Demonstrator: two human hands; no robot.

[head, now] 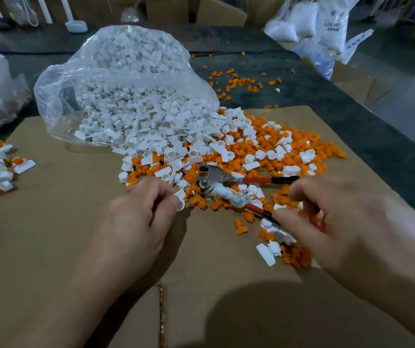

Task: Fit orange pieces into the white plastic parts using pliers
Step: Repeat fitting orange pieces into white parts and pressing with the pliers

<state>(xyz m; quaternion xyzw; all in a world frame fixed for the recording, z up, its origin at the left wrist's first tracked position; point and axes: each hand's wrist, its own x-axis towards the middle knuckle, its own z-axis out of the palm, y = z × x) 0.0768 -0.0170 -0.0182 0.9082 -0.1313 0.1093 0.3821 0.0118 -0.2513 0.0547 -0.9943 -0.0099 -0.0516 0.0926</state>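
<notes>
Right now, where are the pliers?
The pliers lie just right of centre in the head view, on the cardboard among orange and white pieces, head toward the left hand, red handles running to the right hand.

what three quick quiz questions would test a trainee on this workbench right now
1. True or false: the pliers lie on the loose pile with their handles spread apart.
2. The clear bag mostly holds: A orange pieces, B white parts, C pliers.
3. Which hand pinches a single white part at its fingertips?
Key: 1 true; 2 B; 3 the left hand.
</notes>
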